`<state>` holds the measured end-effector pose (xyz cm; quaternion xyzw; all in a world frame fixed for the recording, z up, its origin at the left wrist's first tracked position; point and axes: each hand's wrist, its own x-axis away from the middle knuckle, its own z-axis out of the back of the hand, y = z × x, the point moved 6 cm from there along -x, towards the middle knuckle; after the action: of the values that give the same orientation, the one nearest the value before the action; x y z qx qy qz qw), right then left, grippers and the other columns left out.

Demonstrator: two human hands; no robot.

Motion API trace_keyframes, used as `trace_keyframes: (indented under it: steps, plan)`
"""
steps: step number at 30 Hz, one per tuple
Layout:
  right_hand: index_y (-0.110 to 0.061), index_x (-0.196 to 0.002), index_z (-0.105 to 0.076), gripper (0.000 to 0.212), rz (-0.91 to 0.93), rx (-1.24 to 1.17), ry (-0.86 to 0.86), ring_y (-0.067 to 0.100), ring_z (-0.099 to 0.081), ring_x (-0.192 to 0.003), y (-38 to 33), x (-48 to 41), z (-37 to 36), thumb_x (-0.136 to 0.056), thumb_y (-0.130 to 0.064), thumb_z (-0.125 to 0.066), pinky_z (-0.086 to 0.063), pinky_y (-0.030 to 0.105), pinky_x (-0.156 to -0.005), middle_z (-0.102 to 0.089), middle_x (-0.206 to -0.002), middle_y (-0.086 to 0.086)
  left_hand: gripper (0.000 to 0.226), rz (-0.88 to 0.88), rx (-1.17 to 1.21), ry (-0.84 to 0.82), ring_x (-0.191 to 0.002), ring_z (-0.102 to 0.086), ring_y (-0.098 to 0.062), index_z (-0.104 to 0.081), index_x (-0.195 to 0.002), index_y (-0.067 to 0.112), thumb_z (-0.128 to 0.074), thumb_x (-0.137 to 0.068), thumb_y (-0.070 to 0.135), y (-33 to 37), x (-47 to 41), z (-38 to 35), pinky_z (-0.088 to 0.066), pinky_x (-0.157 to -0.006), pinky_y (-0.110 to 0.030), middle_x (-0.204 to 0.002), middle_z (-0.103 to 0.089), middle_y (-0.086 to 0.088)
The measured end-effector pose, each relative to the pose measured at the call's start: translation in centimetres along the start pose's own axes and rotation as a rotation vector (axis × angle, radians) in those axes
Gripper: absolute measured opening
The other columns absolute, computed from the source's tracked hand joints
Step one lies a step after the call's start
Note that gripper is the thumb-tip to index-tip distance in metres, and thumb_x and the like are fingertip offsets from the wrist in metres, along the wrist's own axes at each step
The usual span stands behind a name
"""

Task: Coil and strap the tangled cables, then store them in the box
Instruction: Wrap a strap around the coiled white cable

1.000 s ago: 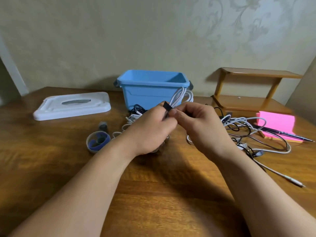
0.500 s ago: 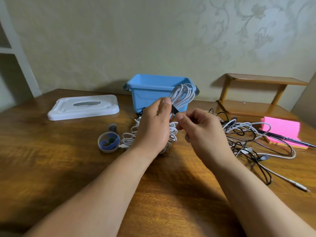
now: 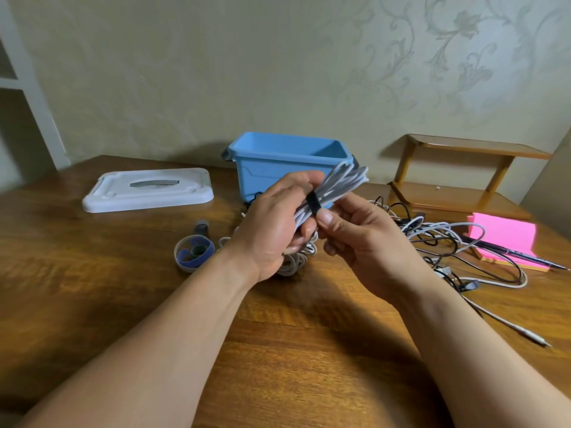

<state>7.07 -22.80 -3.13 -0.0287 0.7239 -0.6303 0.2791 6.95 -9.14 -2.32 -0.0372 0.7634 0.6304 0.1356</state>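
A wooden table (image 3: 92,288) is set against a pale wall (image 3: 216,72) papered with a faint floral pattern. Above the middle of the table a coiled white cable (image 3: 340,183) is held clear of the surface, its looped end pointing toward one o'clock in front of the blue box (image 3: 268,174). The bundle is gripped by the left hand (image 3: 275,230), whose fingers are curled round its lower part. A black strap (image 3: 312,203) is wrapped round the bundle just above that grip. The strap is pinched at its lower edge by the right hand (image 3: 364,239), with the thumb pressed on top and the fingers curled beneath. The blue box is seen open at twelve o'clock from the hands, close to the wall, and its inside cannot be made out. Its white lid (image 3: 148,189) is laid flat at ten o'clock, well apart from it. A roll of straps (image 3: 194,253) is found at nine o'clock, near the left wrist, with a small grey object (image 3: 202,227) just behind it. A loose heap of white cord (image 3: 296,261) is partly hidden under the left hand. At three o'clock tangled cables (image 3: 448,242), black and white, are spread over the table. Beyond them a pink notepad (image 3: 506,239) is seen, with a dark pen (image 3: 519,256) laid across its near edge. A low wooden shelf (image 3: 457,177) is placed at two o'clock, against the wall.
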Motion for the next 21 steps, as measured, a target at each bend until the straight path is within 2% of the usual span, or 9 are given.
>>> trace_keyframes:
  steps: [3, 5, 11, 15, 21]
  plan:
    - [-0.010, -0.113, -0.071, 0.020, -0.024, -0.039, -0.006, 0.011, -0.058, -0.072, 0.18, 0.15, 0.26, -0.095, -0.016, -0.064, -0.040, 0.029, -0.065, -0.070, -0.082, 0.002, 0.036, 0.080, 0.056, -0.073, -0.046, -0.033, -0.013, -0.064, -0.138, 0.014, -0.045, -0.114, 0.033, -0.31, -0.02, -0.33, -0.022, -0.041, -0.023, -0.060, -0.045, -0.003]
    - [-0.009, -0.110, -0.071, 0.019, -0.010, -0.057, 0.028, 0.008, -0.059, -0.070, 0.17, 0.11, 0.52, -0.093, -0.015, -0.065, -0.039, 0.027, -0.064, -0.071, -0.081, 0.002, 0.042, 0.121, 0.104, -0.105, -0.045, -0.032, -0.011, -0.061, -0.136, 0.006, -0.046, -0.113, 0.038, -0.39, 0.07, -0.59, -0.023, -0.039, -0.022, -0.061, -0.046, -0.003]
    - [-0.005, -0.112, -0.068, 0.021, 0.035, 0.002, 0.076, 0.016, -0.059, -0.074, 0.38, 0.00, 0.65, -0.097, -0.019, -0.066, -0.040, 0.031, -0.064, -0.070, -0.085, 0.010, 0.045, 0.228, 0.177, -0.171, -0.044, -0.041, -0.010, -0.060, -0.125, 0.008, -0.041, -0.112, 0.046, -0.56, 0.12, -0.91, -0.028, -0.037, -0.019, -0.063, -0.051, -0.003]
    - [-0.005, -0.112, -0.068, 0.019, 0.025, 0.002, 0.071, 0.017, -0.057, -0.074, 0.54, 0.12, 0.47, -0.099, -0.018, -0.064, -0.040, 0.031, -0.065, -0.069, -0.085, 0.010, 0.042, 0.287, 0.165, -0.170, -0.042, -0.045, -0.010, -0.064, -0.110, 0.008, -0.042, -0.113, 0.044, -0.79, 0.01, -0.87, -0.030, -0.035, -0.018, -0.060, -0.054, -0.002]
    - [-0.005, -0.119, -0.068, 0.023, -0.022, -0.075, 0.039, 0.015, -0.061, -0.078, 0.80, 0.06, 0.02, -0.099, -0.017, -0.067, -0.044, 0.028, -0.067, -0.071, -0.087, 0.008, 0.038, 0.340, 0.200, -0.194, -0.039, -0.040, -0.006, -0.062, -0.110, 0.010, -0.042, -0.113, 0.042, -0.89, 0.25, -0.63, -0.027, -0.034, -0.015, -0.060, -0.051, 0.001]
